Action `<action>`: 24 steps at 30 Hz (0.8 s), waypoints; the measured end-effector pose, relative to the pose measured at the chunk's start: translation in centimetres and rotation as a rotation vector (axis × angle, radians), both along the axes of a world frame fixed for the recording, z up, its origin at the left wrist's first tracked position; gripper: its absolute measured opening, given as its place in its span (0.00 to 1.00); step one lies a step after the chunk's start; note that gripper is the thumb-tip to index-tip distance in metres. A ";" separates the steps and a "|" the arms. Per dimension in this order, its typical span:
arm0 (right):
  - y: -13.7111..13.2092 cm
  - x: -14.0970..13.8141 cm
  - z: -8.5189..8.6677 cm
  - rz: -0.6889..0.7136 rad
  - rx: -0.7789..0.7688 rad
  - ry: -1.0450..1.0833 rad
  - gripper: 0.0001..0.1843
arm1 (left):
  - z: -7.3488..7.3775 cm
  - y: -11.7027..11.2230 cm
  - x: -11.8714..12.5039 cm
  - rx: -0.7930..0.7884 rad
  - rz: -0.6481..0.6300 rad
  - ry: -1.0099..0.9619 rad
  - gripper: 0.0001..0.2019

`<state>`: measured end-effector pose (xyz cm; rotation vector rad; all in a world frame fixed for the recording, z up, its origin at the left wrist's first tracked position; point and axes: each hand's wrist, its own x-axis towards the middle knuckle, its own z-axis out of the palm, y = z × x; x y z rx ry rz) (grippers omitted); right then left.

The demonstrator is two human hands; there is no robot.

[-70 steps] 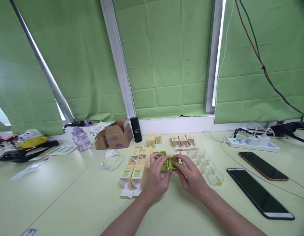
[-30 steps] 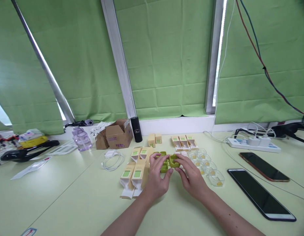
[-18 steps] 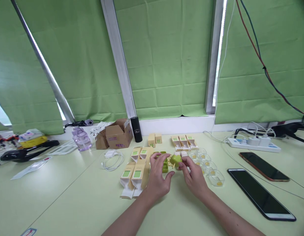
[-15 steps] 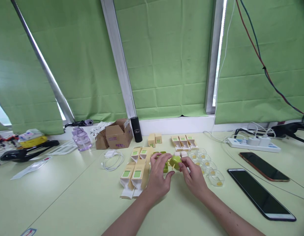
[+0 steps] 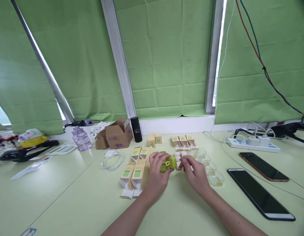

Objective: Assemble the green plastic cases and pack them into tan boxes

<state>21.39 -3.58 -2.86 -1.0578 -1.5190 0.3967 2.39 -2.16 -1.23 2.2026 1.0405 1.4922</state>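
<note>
My left hand (image 5: 159,170) grips a small green plastic case (image 5: 171,162) between thumb and fingers; a pale ring or loop shows on the side facing me. Just to its right is my right hand (image 5: 194,170), thumb and forefinger pinched together; whether they hold anything is too small to tell. Short white rolls (image 5: 178,156) stand behind and between the hands. Beyond my right hand are several clear plastic cups (image 5: 216,178) with yellow spots in them. Left of my left hand lie open cream cartons (image 5: 139,173) with green labels, their flaps toward me.
Farther back are small closed boxes (image 5: 152,140) and a row of three open cartons (image 5: 183,142). A brown cardboard box (image 5: 119,133), black cylinder (image 5: 136,129) and purple bottle (image 5: 81,139) stand back left. Right are two phones (image 5: 261,194) and a power strip (image 5: 254,145).
The green case has turned and shifted slightly left in my left hand. My right hand has let go of it and drawn a little to the right.
</note>
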 end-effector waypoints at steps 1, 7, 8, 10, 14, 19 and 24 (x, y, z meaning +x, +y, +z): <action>0.1 0.2 0.0 -0.031 0.008 -0.007 0.17 | 0.2 0.0 0.0 -0.044 0.004 -0.042 0.21; 0.8 1.8 0.3 -0.231 0.163 -0.216 0.09 | 0.9 0.2 -0.2 -0.284 0.040 -0.207 0.21; 0.9 2.1 0.4 -0.269 0.196 -0.283 0.09 | 0.7 0.3 -0.3 -0.310 0.028 -0.231 0.21; 1.0 2.8 0.8 -0.310 0.232 -0.431 0.09 | 0.4 0.7 -0.5 -0.343 -0.023 -0.280 0.23; 1.1 3.6 1.5 -0.336 0.131 -0.708 0.12 | -0.2 1.5 -0.6 -0.383 -0.117 -0.409 0.26; 0.7 3.9 1.8 -0.301 0.020 -0.939 0.15 | -0.5 2.2 -0.5 -0.465 -0.239 -0.598 0.29; 0.5 4.0 1.6 -0.245 -0.035 -1.067 0.20 | -0.6 2.3 -0.6 -0.525 -0.313 -0.669 0.31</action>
